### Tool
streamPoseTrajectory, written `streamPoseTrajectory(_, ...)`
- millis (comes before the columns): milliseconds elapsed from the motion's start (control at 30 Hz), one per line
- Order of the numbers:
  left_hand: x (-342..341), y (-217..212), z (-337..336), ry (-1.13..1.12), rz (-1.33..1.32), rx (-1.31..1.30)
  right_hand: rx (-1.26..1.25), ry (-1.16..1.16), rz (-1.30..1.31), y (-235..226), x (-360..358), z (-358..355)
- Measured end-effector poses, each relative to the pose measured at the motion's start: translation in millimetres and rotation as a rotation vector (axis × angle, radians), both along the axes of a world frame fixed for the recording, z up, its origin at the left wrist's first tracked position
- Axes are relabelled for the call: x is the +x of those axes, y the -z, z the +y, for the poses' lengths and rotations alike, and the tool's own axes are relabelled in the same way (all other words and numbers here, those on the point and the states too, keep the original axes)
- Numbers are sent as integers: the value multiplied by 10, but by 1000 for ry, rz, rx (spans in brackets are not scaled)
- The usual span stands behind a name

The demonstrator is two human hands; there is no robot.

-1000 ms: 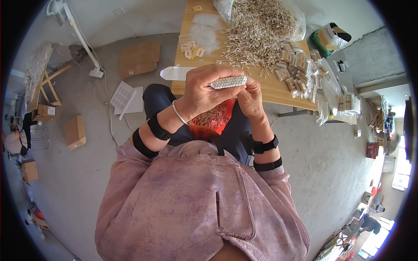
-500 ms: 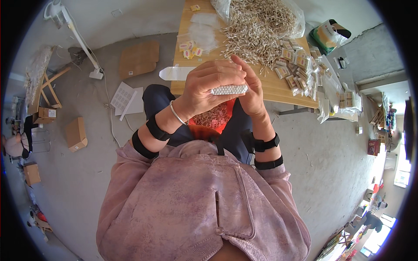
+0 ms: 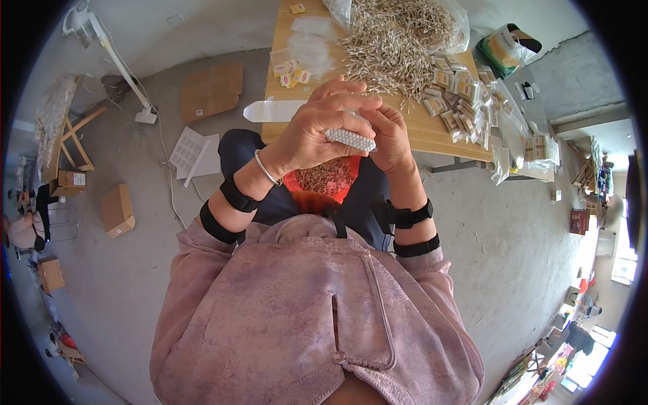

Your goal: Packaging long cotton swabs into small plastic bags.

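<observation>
Wooden desk (image 3: 432, 135); grey floor (image 3: 472, 270) extends left and right. Near edge: left hand (image 3: 314, 131) grips cotton-swab bundle (image 3: 351, 140); right hand (image 3: 391, 145), finger closure unclear.

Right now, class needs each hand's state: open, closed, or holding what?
Left hand: closed, holding a bundle of white-tipped sticks.
Right hand: fingers bent beside the bundle; whether its grip holds anything cannot be told.
</observation>
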State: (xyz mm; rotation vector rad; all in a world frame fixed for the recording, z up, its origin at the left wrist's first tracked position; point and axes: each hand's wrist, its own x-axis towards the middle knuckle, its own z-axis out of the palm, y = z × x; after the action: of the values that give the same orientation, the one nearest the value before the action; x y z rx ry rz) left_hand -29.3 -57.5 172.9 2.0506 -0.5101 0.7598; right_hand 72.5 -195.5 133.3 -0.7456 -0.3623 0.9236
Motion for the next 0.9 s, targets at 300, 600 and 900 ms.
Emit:
streamPoseTrajectory(300, 4, 225, -46, -109, 172, -421, -59, 274, 82, 57, 27, 58)
streamPoseTrajectory(600, 60, 251, -195, -265, 51, -338, -7, 180, 140, 155, -137, 162)
streamPoseTrajectory(900, 125, 221, -357, -386, -3, -311, 55, 171, 133, 168, -266, 258)
